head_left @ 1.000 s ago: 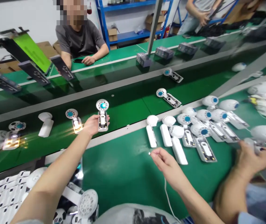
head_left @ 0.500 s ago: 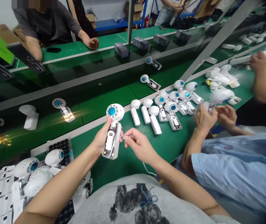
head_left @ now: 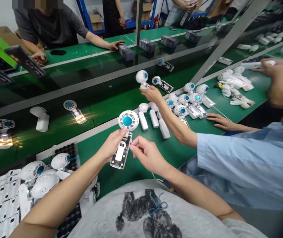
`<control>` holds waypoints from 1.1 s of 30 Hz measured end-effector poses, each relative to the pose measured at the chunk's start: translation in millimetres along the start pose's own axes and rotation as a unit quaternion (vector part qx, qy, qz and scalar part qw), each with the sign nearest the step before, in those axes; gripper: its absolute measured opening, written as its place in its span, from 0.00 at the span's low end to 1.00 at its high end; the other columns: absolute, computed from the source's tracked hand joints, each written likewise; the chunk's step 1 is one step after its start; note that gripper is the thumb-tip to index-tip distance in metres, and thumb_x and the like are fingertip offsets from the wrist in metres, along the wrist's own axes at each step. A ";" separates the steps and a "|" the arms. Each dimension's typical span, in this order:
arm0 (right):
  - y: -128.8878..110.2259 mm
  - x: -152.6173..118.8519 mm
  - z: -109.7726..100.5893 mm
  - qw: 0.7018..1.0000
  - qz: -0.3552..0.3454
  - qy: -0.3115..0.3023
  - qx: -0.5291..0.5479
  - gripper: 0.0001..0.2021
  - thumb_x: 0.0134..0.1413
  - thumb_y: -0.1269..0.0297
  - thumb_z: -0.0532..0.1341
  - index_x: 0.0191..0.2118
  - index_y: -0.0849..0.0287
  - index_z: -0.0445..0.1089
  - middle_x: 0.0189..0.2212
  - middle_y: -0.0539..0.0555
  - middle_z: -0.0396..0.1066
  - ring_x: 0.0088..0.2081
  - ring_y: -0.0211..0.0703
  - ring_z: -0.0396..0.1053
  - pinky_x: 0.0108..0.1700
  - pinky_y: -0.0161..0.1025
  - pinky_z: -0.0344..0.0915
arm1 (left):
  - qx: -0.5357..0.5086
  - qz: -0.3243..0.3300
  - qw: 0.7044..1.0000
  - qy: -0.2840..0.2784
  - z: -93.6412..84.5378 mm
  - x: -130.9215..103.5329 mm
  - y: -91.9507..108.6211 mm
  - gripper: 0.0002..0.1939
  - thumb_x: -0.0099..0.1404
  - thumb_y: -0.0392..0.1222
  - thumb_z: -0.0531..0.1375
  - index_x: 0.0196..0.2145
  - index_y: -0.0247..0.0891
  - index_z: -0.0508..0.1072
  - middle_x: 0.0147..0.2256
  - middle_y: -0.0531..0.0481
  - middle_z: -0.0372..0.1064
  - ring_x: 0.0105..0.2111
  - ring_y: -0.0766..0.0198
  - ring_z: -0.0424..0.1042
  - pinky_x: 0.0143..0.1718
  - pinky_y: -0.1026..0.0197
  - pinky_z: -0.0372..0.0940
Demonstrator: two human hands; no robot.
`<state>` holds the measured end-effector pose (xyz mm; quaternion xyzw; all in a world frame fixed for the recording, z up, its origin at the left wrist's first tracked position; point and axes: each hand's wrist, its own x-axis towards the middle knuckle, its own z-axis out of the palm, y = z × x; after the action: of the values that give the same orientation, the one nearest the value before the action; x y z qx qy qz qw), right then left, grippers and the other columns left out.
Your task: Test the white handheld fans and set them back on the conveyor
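Observation:
My left hand [head_left: 113, 142] is closed round a white handheld fan [head_left: 128, 120] with a blue centre. The fan's handle points down and shows a clear face with a circuit board under it. Close against the handle's right side, my right hand [head_left: 149, 152] pinches a small cable plug, mostly hidden by the fingers. A white cable [head_left: 157, 178] trails below my right wrist. Whether the plug sits in the fan or just touches it, I cannot tell. Several more white fans [head_left: 143, 116] lie on the green table to the right.
A co-worker's blue sleeve [head_left: 213, 145] crosses from the right, the hand [head_left: 153, 94] holding another fan [head_left: 141, 76] over the conveyor belt. Lit fans [head_left: 78, 116] lie on the belt. At lower left is a white tray [head_left: 1, 201] beside piled fans. Across the belt, a person touches a dark box [head_left: 125, 52].
The fan in my left hand has turned to face me more, and my right hand's plug is now at its side. The co-worker's arm has reached out over the belt with a fan.

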<state>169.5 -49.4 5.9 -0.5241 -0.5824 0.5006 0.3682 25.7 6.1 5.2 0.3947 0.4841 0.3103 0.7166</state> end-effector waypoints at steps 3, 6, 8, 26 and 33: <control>3.7 -0.5 1.8 1.000 0.007 -0.007 0.007 0.06 0.57 0.65 0.53 0.29 0.57 0.60 0.20 0.45 0.64 0.23 0.33 0.60 0.29 0.33 0.58 | 0.030 -0.001 1.000 -0.004 0.2 -1.2 -2.8 0.23 0.52 0.61 0.59 0.25 0.35 0.65 0.18 0.56 0.59 0.15 0.73 0.57 0.15 0.69 0.53; 9.3 2.6 3.5 0.999 0.020 -0.021 0.028 0.06 0.57 0.65 0.54 0.29 0.57 0.60 0.20 0.45 0.63 0.24 0.34 0.61 0.30 0.33 0.58 | 0.037 -0.020 0.999 -0.001 0.1 -1.0 -4.5 0.23 0.53 0.62 0.59 0.24 0.36 0.63 0.17 0.56 0.58 0.15 0.73 0.56 0.15 0.69 0.53; 12.9 5.9 3.0 0.999 0.024 -0.024 0.034 0.06 0.57 0.66 0.54 0.29 0.58 0.60 0.21 0.45 0.63 0.24 0.34 0.60 0.30 0.34 0.58 | 0.036 -0.027 0.999 0.004 -0.6 0.3 -5.2 0.23 0.53 0.62 0.58 0.24 0.36 0.63 0.17 0.56 0.58 0.15 0.72 0.56 0.15 0.69 0.53; 17.6 -15.7 -43.6 0.990 0.135 0.048 0.011 0.11 0.55 0.55 0.54 0.33 0.57 0.66 0.18 0.44 0.53 0.21 0.34 0.50 0.23 0.33 0.50 | -0.013 0.001 0.976 0.217 -54.7 7.9 21.5 0.20 0.48 0.57 0.62 0.26 0.36 0.65 0.19 0.52 0.66 0.17 0.67 0.65 0.17 0.66 0.59; 41.0 -35.1 -25.2 0.968 0.155 -0.194 0.027 0.13 0.57 0.54 0.53 0.33 0.59 0.66 0.19 0.45 0.52 0.23 0.34 0.49 0.25 0.33 0.46 | -0.048 0.031 0.994 0.096 -27.2 45.8 32.0 0.16 0.52 0.48 0.64 0.34 0.36 0.66 0.24 0.54 0.67 0.23 0.66 0.69 0.25 0.65 0.64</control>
<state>209.8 -80.9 -24.8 -0.4910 -0.5409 0.6587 0.1802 13.7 67.1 6.3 0.3431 0.5228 0.3920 0.6748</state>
